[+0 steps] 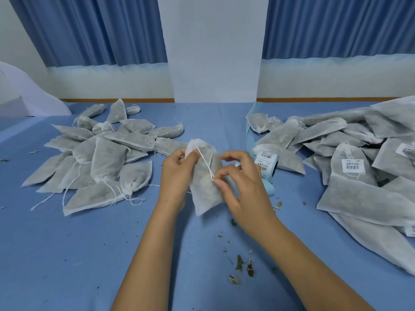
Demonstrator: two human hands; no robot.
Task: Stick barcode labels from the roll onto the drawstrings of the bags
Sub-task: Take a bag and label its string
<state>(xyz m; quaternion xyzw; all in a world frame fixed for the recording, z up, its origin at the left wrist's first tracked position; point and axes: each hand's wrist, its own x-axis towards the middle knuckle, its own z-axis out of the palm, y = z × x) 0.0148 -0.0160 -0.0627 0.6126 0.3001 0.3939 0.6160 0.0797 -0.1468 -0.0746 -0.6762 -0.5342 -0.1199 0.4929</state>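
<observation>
Bag (206,189) gripped at its neck by our left hand (177,173), fingers (190,156) curled, our right hand (242,182) pinching its drawstring (207,163), label roll (266,163) just behind on the blue bench (89,243).

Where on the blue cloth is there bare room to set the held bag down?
Bare: the blue cloth nearer than the left pile, and the strip between both piles toward the white pillar. Crowded: the right pile, label roll, leaf crumbs.

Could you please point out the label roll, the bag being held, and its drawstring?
label roll (266,163): head view, on its outer wrap of barcode labels.
held bag (206,196): head view, on its lower body.
drawstring (204,161): head view, on the taut strand across the bag.
</observation>
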